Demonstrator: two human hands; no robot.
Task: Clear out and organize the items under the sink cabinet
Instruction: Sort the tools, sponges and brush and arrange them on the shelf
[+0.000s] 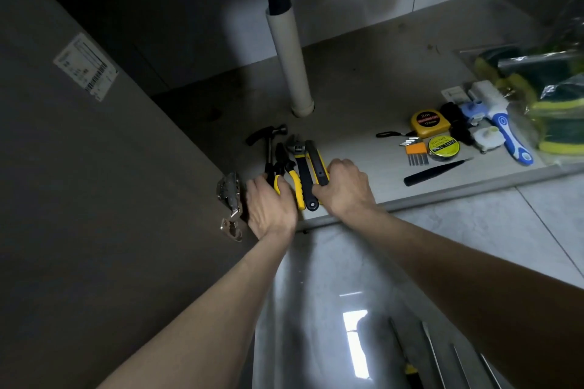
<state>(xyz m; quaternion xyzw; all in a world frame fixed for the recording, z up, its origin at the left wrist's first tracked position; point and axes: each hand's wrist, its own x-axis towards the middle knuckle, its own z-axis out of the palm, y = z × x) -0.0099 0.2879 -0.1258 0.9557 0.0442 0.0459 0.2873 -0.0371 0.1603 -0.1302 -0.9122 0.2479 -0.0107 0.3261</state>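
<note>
Yellow-handled pliers (286,175) are gripped by the left hand (271,207), the utility knife (317,164) by the right hand (346,188) (long axes running near-to-far).

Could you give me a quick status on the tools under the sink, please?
Left hand grips pliers. Right hand grips knife. Wrench between them, nothing blocking.

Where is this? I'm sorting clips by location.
Most likely the floor of a cabinet under a sink: a white drain pipe drops to the cabinet floor, an open cabinet door hangs on a hinge, and hand tools lie in rows.
</note>
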